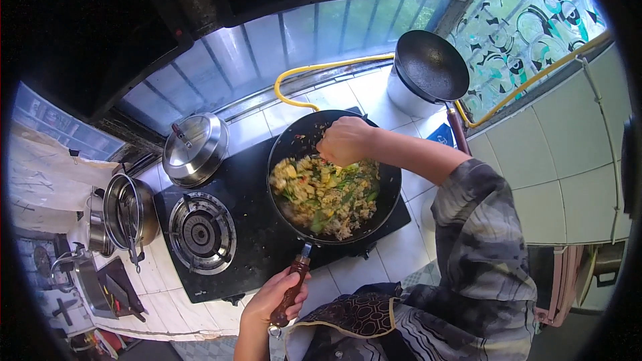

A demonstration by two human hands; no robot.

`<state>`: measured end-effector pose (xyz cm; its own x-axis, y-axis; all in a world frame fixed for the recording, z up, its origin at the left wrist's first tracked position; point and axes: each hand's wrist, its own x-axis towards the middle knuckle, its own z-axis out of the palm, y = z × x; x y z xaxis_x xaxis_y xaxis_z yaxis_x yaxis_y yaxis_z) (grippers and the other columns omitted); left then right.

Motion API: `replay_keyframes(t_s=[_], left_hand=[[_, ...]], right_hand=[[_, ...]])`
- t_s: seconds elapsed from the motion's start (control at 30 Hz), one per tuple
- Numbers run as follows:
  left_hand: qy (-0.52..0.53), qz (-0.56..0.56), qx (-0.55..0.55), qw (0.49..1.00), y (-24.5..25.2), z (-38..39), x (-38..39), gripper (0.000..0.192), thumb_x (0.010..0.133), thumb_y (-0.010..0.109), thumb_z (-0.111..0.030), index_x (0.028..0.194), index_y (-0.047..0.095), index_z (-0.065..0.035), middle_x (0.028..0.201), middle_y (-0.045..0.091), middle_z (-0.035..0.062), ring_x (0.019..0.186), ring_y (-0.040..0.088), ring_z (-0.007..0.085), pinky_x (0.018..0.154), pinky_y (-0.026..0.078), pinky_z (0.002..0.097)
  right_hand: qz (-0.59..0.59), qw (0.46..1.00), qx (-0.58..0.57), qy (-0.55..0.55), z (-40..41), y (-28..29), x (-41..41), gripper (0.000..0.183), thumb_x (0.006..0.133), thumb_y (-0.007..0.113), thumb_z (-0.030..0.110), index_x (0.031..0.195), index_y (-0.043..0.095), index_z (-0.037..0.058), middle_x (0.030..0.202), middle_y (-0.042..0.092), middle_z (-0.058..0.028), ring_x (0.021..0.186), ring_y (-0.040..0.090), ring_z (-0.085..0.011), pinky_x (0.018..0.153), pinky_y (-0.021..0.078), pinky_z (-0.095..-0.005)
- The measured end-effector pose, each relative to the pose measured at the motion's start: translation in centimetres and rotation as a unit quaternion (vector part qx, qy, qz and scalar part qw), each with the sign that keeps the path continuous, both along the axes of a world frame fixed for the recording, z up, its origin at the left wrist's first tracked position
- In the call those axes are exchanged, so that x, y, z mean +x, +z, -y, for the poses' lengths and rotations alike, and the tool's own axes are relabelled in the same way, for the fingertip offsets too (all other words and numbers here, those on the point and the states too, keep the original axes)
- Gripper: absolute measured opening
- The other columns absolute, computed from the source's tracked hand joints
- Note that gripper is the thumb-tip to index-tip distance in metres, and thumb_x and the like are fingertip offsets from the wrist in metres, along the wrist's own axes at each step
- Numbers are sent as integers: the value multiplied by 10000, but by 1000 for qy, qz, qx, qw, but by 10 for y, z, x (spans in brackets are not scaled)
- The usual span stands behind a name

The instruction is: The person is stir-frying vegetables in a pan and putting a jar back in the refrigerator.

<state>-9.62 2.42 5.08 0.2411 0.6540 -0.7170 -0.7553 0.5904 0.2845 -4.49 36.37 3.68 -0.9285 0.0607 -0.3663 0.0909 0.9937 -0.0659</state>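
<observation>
My left hand point(280, 293) grips the brown wooden handle point(292, 286) of a black wok point(388, 200) on the right side of the gas cooktop. Inside the wok is a mix that looks like fried rice point(321, 195), with yellow pieces, green vegetables and red bits. Part of the food is blurred. My right hand point(347, 141) is over the far side of the wok, its fingers curled down toward the food. The hand itself hides whether anything is between those fingers.
Left of the wok is an uncovered gas burner point(202, 233). A steel lid point(194, 148) and a steel pot point(145, 205) stand beyond the cooktop's left end. At the back right, a second dark pan point(432, 65) rests on a metal pot point(409, 93), near a yellow gas hose point(333, 63).
</observation>
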Motion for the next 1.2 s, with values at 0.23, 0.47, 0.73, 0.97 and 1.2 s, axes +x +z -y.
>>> replay_keyframes(t_s=[0.23, 0.47, 0.73, 0.97, 1.2], left_hand=[[9, -7, 16, 1000, -1, 5, -5, 338, 900, 478, -314, 1051, 428, -16, 624, 431, 78, 354, 366, 106, 336, 337, 237], [1, 9, 34, 999, -5, 4, -6, 350, 900, 478, -316, 1055, 428, -6, 627, 435, 81, 353, 370, 109, 344, 354, 248], [-3, 3, 48, 999, -9, 7, -8, 365, 895, 490, -334, 1051, 430, -11, 618, 429, 79, 348, 378, 115, 333, 338, 249], [6, 13, 34, 999, -5, 5, -1, 306, 904, 476, -308, 1047, 433, -41, 622, 438, 64, 369, 374, 116, 343, 330, 245], [15, 9, 38, 999, -8, 7, 1, 332, 906, 470, -332, 1046, 432, -33, 614, 425, 65, 346, 354, 103, 322, 305, 222]], right_hand=[[69, 988, 97, 94, 10, 62, 38, 117, 799, 484, 157, 773, 573, 85, 694, 630, -92, 703, 641, -254, 612, 504, -369], [-29, 984, 163, -68, -29, 30, 4, 190, 784, 505, 184, 806, 654, 69, 789, 652, -96, 763, 641, -251, 632, 508, -367], [9, 985, 69, 157, 48, 13, -37, 238, 783, 506, 277, 689, 659, 121, 687, 642, -69, 671, 627, -255, 557, 476, -381], [56, 945, 152, 284, 40, 55, 30, 99, 698, 574, 189, 622, 630, 157, 596, 602, -15, 626, 619, -215, 539, 454, -346], [-11, 966, 207, 154, 27, 100, 89, 61, 709, 581, 187, 684, 626, 154, 705, 602, -9, 683, 619, -178, 613, 449, -303]])
